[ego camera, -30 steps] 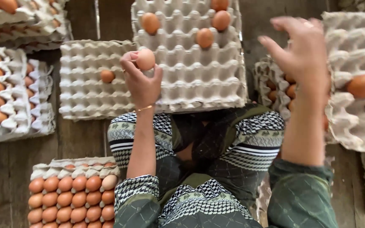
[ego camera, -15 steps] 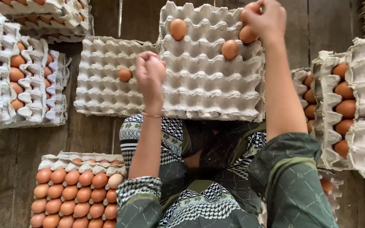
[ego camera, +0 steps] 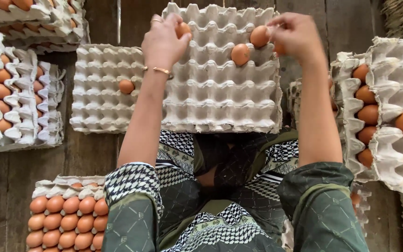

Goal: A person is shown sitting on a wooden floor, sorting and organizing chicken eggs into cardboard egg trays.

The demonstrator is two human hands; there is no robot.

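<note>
Both hands have moved up over the grey egg tray [ego camera: 220, 88]. The left hand [ego camera: 164, 42] grips a brown egg [ego camera: 183, 29] over a far cup; the right hand [ego camera: 295, 35] pinches another egg [ego camera: 280, 48] beside two seated eggs [ego camera: 250, 44].

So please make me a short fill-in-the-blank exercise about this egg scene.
1. The left hand holds one brown ____.
2. The left wrist wears a thin gold ____.
3. The side tray to the left of the middle tray holds only ____ egg.
4. The full tray lies at the bottom ____.

Answers: egg; bracelet; one; left
</note>
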